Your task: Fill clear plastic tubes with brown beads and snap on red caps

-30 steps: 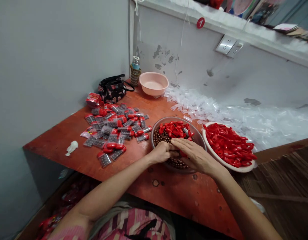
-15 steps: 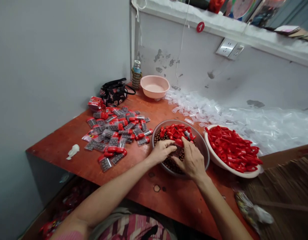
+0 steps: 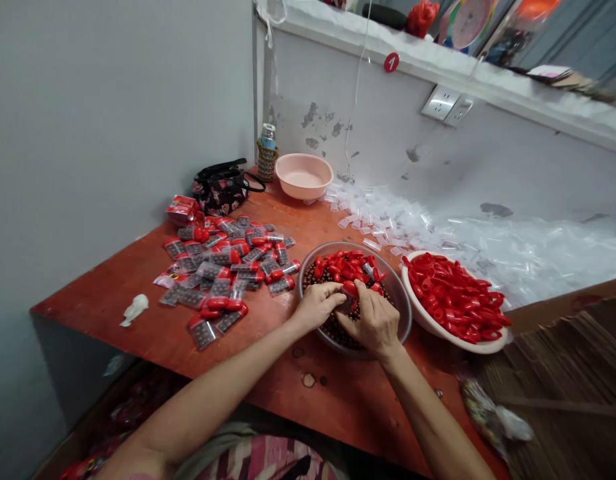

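Over a grey metal bowl (image 3: pixel 407 313) of brown beads and red caps, both my hands are closed on one small clear packet with a red cap (image 3: pixel 349 289). My left hand (image 3: pixel 317 305) pinches it from the left. On its right side, the fingers of my right hand (image 3: pixel 375 320) press against the packet and its cap, hiding part of it. Many filled packets with red caps (image 3: pixel 221 287) lie piled on the table to the left. A white basin (image 3: pixel 413 327) heaped with red caps (image 3: pixel 455 297) stands to the right of the bowl.
A pink basin (image 3: pixel 304 177), a bottle in a woven holder (image 3: pixel 267 160) and a black floral bag (image 3: pixel 221 190) stand at the back. Clear plastic sleeves (image 3: pixel 488 247) cover the back right. Cardboard (image 3: pixel 573 393) and a plastic bag (image 3: pixel 488 413) are at the right.
The view has shifted slightly, so the table and bowls appear a little further left. My right hand's fingers are more bent over the packet and its red cap.
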A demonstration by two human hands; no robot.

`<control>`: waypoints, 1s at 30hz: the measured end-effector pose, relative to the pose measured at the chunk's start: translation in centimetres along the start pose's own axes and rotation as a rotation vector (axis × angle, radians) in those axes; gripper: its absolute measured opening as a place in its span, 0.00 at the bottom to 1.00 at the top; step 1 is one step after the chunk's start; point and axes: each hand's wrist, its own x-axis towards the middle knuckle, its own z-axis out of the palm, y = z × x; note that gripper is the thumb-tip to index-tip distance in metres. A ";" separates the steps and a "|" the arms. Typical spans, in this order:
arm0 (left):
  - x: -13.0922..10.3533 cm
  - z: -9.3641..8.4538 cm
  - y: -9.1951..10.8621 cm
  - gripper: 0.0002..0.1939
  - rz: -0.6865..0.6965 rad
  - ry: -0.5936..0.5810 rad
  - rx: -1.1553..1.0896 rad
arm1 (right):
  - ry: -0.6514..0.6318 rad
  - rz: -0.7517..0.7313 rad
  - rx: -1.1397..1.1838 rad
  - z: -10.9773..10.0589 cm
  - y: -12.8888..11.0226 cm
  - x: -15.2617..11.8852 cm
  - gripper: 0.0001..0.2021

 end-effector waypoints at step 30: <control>0.3 -0.8 1.5 0.17 0.115 0.148 0.317 | -0.622 0.513 0.095 2.1 8.7 4.2 0.16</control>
